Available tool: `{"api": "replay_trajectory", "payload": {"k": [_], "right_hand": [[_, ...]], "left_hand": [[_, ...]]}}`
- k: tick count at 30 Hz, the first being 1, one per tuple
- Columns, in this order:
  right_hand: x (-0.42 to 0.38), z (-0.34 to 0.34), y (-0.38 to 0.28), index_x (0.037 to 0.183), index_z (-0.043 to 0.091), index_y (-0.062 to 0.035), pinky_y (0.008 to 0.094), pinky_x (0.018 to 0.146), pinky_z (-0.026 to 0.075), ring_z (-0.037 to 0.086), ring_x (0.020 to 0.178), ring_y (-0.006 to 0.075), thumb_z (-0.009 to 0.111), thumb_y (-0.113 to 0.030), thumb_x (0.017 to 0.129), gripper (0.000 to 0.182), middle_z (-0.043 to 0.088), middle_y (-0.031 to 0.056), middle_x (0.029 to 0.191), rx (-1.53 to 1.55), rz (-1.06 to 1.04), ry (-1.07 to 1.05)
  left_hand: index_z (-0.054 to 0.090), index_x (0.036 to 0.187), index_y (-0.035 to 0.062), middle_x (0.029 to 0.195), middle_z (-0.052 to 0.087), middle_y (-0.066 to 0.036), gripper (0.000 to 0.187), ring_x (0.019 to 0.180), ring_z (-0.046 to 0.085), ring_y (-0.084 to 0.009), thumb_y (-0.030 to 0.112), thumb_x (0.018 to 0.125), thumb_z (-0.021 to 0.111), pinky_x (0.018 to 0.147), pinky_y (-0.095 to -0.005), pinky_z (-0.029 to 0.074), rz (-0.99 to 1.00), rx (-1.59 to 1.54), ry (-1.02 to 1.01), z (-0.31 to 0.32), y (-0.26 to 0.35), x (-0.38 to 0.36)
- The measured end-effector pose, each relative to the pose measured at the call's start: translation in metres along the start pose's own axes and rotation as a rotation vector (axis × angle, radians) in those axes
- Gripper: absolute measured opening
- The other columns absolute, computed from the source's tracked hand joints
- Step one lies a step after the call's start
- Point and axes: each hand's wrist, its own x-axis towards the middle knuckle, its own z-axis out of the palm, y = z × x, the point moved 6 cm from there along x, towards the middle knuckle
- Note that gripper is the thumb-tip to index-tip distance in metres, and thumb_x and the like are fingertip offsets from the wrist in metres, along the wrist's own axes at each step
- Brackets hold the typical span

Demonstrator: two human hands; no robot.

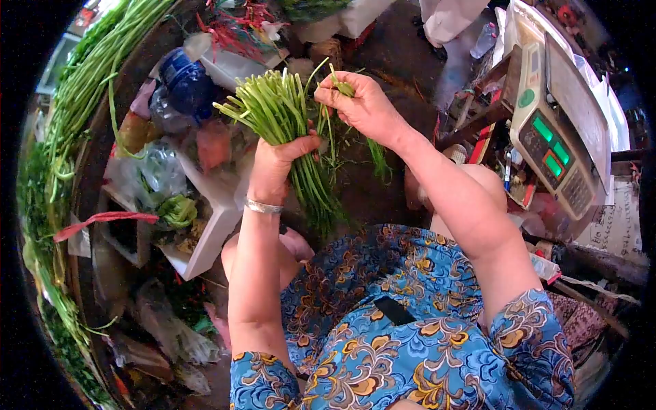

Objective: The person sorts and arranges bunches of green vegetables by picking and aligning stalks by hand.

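My left hand [285, 157] is wrapped round a thick bunch of green leafy stems [279, 109], cut ends pointing up and leaves hanging below the fist. Just right of the bunch, my right hand [362, 106] pinches a few loose green stems [344, 87] between thumb and fingers. Thin greens [378, 158] dangle beneath that hand. The exact kind of vegetable is hard to tell. A silver bracelet [263, 206] circles my left wrist.
Long green beans [102, 65] and leafy greens line a curved ledge at left. A blue plastic bottle [186, 82], white foam box [208, 236] and plastic bags [154, 167] lie nearby. A digital scale [553, 147] stands at right. Red strings [239, 31] hang at the top.
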Motion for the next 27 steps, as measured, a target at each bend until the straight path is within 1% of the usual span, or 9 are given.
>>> {"api": "replay_trajectory", "payload": {"k": [6, 8, 9, 12, 14, 18, 20, 24, 27], "right_hand": [[0.003, -0.005, 0.002, 0.094, 0.058, -0.0083, 0.0161, 0.046, 0.032, 0.042, 0.053, -0.0002, 0.059, -0.023, 0.092, 0.014, 0.057, -0.0045, 0.075, 0.011, 0.005, -0.003], [0.002, -0.006, 0.007, 0.093, 0.059, -0.0081, 0.016, 0.046, 0.032, 0.042, 0.053, -0.0001, 0.059, -0.023, 0.093, 0.015, 0.06, -0.0031, 0.081, 0.101, 0.095, -0.012], [0.002, -0.007, 0.007, 0.093, 0.059, -0.0081, 0.016, 0.046, 0.032, 0.042, 0.053, -0.0001, 0.059, -0.023, 0.093, 0.015, 0.06, -0.0031, 0.081, 0.102, 0.095, -0.01], [0.002, -0.008, 0.006, 0.09, 0.062, -0.0068, 0.0184, 0.048, 0.037, 0.044, 0.053, 0.0025, 0.06, -0.024, 0.091, 0.018, 0.06, -0.0037, 0.073, 0.155, 0.117, -0.012], [0.002, -0.007, 0.002, 0.093, 0.06, -0.0078, 0.0161, 0.046, 0.033, 0.043, 0.052, 0.0003, 0.056, -0.024, 0.094, 0.016, 0.062, -0.002, 0.084, 0.109, 0.086, -0.048], [0.0, -0.008, -0.005, 0.093, 0.059, -0.0071, 0.016, 0.046, 0.034, 0.044, 0.052, 0.0008, 0.054, -0.025, 0.095, 0.019, 0.062, -0.0016, 0.084, 0.055, 0.074, -0.085], [0.0, -0.011, -0.005, 0.091, 0.061, -0.0055, 0.0179, 0.045, 0.036, 0.045, 0.049, 0.0034, 0.056, -0.027, 0.094, 0.022, 0.06, -0.0001, 0.071, -0.068, 0.041, -0.03], [-0.002, -0.011, -0.007, 0.091, 0.061, -0.0055, 0.018, 0.043, 0.036, 0.044, 0.046, 0.0041, 0.054, -0.027, 0.095, 0.023, 0.06, 0.0013, 0.07, -0.034, 0.088, -0.088], [-0.002, -0.012, -0.007, 0.091, 0.06, -0.0057, 0.0182, 0.043, 0.035, 0.043, 0.046, 0.0041, 0.054, -0.028, 0.095, 0.023, 0.059, 0.0012, 0.068, 0.043, 0.133, -0.161]], "left_hand": [[0.06, 0.101, 0.0006, 0.086, 0.063, -0.005, 0.033, 0.071, 0.061, -0.0152, -0.001, 0.07, 0.071, 0.061, -0.0286, 0.051, -0.085, -0.082, -0.05, -0.002, -0.009, 0.001], [0.061, 0.102, 0.0, 0.085, 0.064, -0.006, 0.03, 0.066, 0.062, -0.0179, 0.004, 0.073, 0.07, 0.058, -0.029, 0.053, -0.053, -0.075, -0.022, -0.003, -0.009, 0.0], [0.061, 0.102, 0.0, 0.085, 0.064, -0.006, 0.03, 0.066, 0.062, -0.0179, 0.004, 0.073, 0.07, 0.058, -0.029, 0.053, -0.054, -0.074, -0.023, -0.002, -0.007, -0.001], [0.061, 0.101, 0.001, 0.088, 0.063, -0.006, 0.031, 0.075, 0.061, -0.0155, -0.001, 0.072, 0.07, 0.061, -0.0302, 0.052, -0.099, -0.127, -0.031, 0.0, -0.007, -0.003], [0.061, 0.101, 0.0011, 0.087, 0.063, -0.005, 0.031, 0.073, 0.061, -0.0157, -0.001, 0.072, 0.07, 0.061, -0.0303, 0.052, -0.098, -0.149, -0.01, -0.004, -0.01, -0.001], [0.061, 0.1, 0.0011, 0.086, 0.063, -0.005, 0.03, 0.071, 0.061, -0.0157, -0.002, 0.072, 0.071, 0.061, -0.0303, 0.053, -0.134, -0.187, 0.022, -0.009, -0.013, -0.001], [0.061, 0.099, 0.001, 0.086, 0.063, -0.006, 0.029, 0.069, 0.061, -0.0158, -0.002, 0.072, 0.071, 0.06, -0.0302, 0.053, -0.088, -0.16, 0.021, -0.011, -0.01, 0.001], [0.062, 0.101, 0.0016, 0.085, 0.065, -0.005, 0.028, 0.066, 0.062, -0.0167, 0.003, 0.075, 0.07, 0.059, -0.0291, 0.053, -0.051, -0.134, 0.025, -0.012, -0.009, 0.001], [0.061, 0.098, -0.0003, 0.084, 0.063, -0.006, 0.029, 0.067, 0.061, -0.0164, -0.002, 0.072, 0.071, 0.06, -0.0299, 0.053, -0.054, -0.186, 0.06, -0.012, -0.006, -0.001]]}}
